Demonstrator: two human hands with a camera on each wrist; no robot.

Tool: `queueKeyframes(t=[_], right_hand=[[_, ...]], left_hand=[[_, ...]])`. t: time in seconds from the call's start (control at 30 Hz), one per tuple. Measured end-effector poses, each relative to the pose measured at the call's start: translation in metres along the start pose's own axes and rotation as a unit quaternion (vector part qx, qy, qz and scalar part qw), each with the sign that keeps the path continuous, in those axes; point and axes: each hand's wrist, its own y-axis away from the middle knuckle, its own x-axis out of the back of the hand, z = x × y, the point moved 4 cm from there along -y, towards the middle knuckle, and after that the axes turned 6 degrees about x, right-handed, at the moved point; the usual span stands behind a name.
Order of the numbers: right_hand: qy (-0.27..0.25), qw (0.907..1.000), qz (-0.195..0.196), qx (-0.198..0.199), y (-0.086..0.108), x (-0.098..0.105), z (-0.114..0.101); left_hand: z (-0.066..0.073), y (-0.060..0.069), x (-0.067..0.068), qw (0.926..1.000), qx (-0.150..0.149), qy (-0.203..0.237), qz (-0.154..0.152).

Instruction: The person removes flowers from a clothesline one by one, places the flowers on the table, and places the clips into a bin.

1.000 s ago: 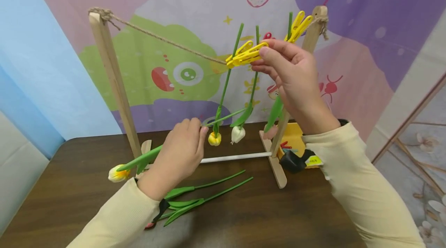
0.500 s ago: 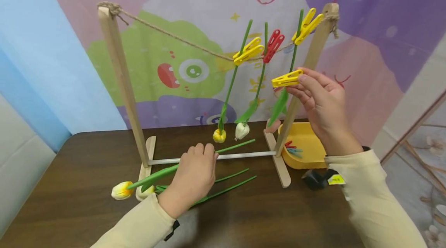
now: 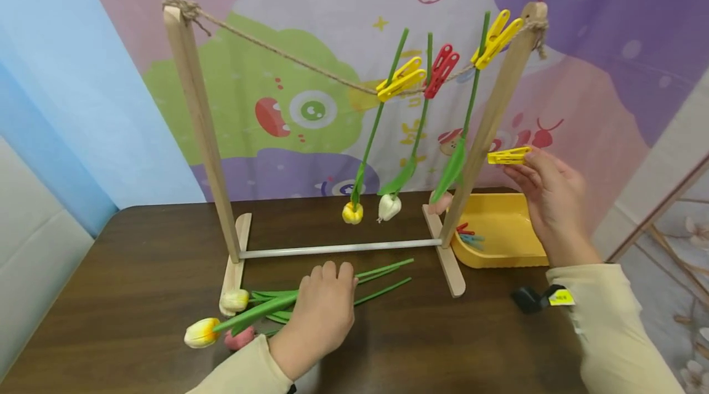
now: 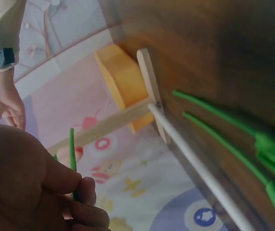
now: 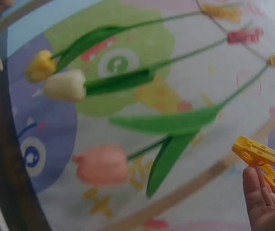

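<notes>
My left hand [image 3: 327,311] grips the stem of a yellow-white tulip [image 3: 201,333], low over the table with its bloom to the left. Beside the wooden stand's right post, my right hand [image 3: 556,206] pinches a yellow clothespin [image 3: 508,156], also visible in the right wrist view. Three tulips hang bloom-down from the twine [image 3: 288,56]: a yellow one [image 3: 352,213] on a yellow clothespin [image 3: 401,79], a white one [image 3: 389,207] on a red clothespin [image 3: 441,72], a pink one [image 5: 102,165] on another yellow clothespin [image 3: 496,40].
Under and beside the left hand lie more tulips, one pale yellow [image 3: 235,300] and one pink [image 3: 239,338]. A yellow tray [image 3: 501,258] with red and blue clothespins [image 3: 469,237] stands right of the stand. A white bar [image 3: 343,249] joins the stand's feet.
My right hand has come away from the twine, down and right, with the yellow clothespin in its fingers. My left hand has lowered toward the table, still holding the tulip.
</notes>
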Motion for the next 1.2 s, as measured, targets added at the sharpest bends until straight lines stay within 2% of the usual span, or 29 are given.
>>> queueKeyframes(t=[0.2,0.4,0.57,0.67,0.83,0.97,1.2], right_hand=[[-0.003,0.9969,0.064,-0.045,-0.004,0.034,0.014],[0.043,0.992,0.068,-0.097,-0.006,0.063,0.035],[0.047,0.9871,0.077,-0.132,-0.008,0.082,0.053],[0.059,0.9817,0.089,-0.158,-0.008,0.092,0.062],[0.089,0.9718,0.106,-0.191,-0.008,0.103,0.075],[0.093,0.9689,0.115,-0.199,-0.011,0.107,0.084],[0.128,0.9601,0.117,-0.22,-0.014,0.11,0.097]], left_hand=[[0.005,0.01,-0.013,0.9981,0.016,0.004,-0.06],[0.009,0.018,-0.026,0.9922,0.023,0.016,-0.121],[0.011,0.023,-0.034,0.9908,0.039,0.027,-0.126],[0.012,0.025,-0.041,0.9865,0.049,0.037,-0.152],[0.015,0.028,-0.053,0.9779,0.056,0.048,-0.195],[0.018,0.028,-0.06,0.9764,0.063,0.053,-0.2],[0.015,0.028,-0.073,0.9662,0.097,0.053,-0.233]])
